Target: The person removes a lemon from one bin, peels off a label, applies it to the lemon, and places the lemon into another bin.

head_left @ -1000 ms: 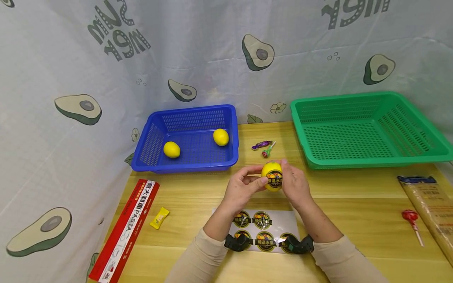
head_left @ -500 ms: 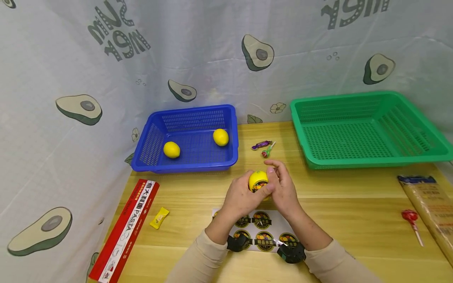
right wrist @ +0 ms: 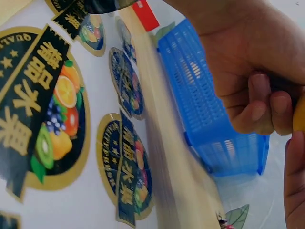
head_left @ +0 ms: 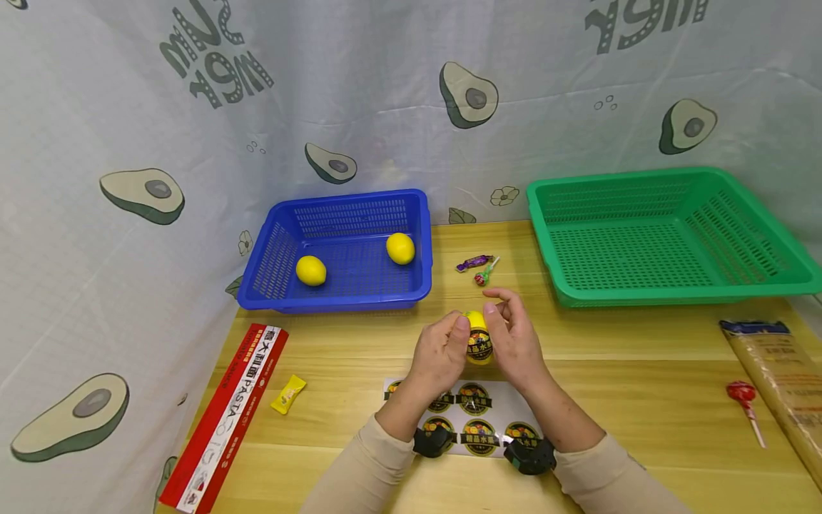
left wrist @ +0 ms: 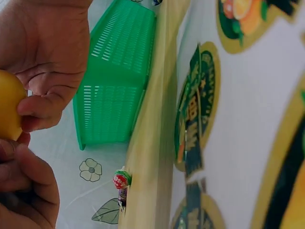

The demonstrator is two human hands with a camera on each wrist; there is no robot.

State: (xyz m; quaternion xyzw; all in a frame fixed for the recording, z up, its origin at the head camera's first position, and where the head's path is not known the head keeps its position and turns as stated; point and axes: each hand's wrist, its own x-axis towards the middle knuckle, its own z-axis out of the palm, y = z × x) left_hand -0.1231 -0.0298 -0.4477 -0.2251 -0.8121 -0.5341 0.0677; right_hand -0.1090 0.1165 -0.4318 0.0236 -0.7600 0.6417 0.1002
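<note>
A yellow lemon (head_left: 477, 321) sits between both hands above the table, a round black-and-gold fruit sticker (head_left: 479, 347) facing me on its side. My left hand (head_left: 442, 351) grips it from the left, thumb along its edge. From the right, my right hand (head_left: 516, 344) holds it with the thumb against its upper side, index finger raised. Only part of the lemon (left wrist: 8, 106) shows in the left wrist view, with fingertips on it from both sides. Below the wrists lies a white sheet (head_left: 509, 401) of similar stickers, partly covered by the forearms and wrist cameras.
Two lemons lie in a blue basket (head_left: 353, 305) at back left. A green basket (head_left: 668, 294) stands back right. Wrapped candy (head_left: 474, 263) and a lollipop (head_left: 486, 273) lie between them. A pasta box (head_left: 225, 417), yellow candy (head_left: 289, 394), red lollipop (head_left: 745, 400) and brown packet (head_left: 777, 378) flank the sides.
Both hands have brought the lemon slightly left and nearer to me, turning it. The left thumb has gone from the sticker to the lemon's left side. The right index finger has lifted away.
</note>
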